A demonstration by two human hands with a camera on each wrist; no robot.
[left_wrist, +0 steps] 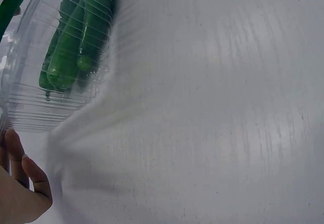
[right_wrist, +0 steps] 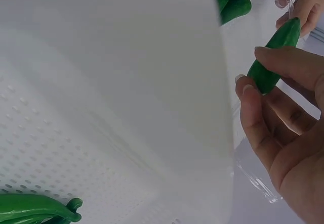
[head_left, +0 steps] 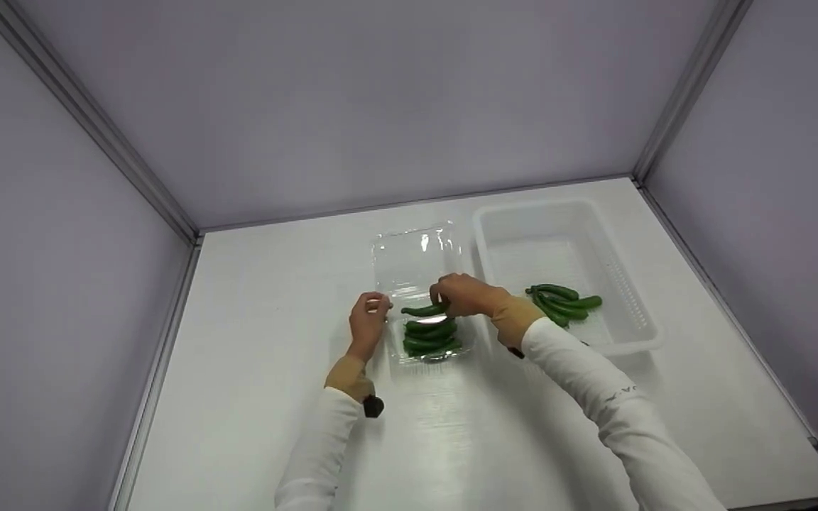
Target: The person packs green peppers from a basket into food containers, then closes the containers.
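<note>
White tabletop [head_left: 267,397], grey walls. R hand [head_left: 462,294] pinches cucumber [head_left: 424,310] over clear clamshell tray [head_left: 416,266], beside white basket [head_left: 640,305]. L hand [head_left: 368,321] grips tray's left edge, fingers curled.

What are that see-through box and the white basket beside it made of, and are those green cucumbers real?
Clear clamshell box: thin glossy transparent plastic, ribbed walls, glare spots. White basket: matte, slightly translucent plastic with perforated floor. Cucumbers: smooth, evenly green and shiny, possibly plastic replicas; real or fake cannot be settled. The right hand pinches one.
</note>
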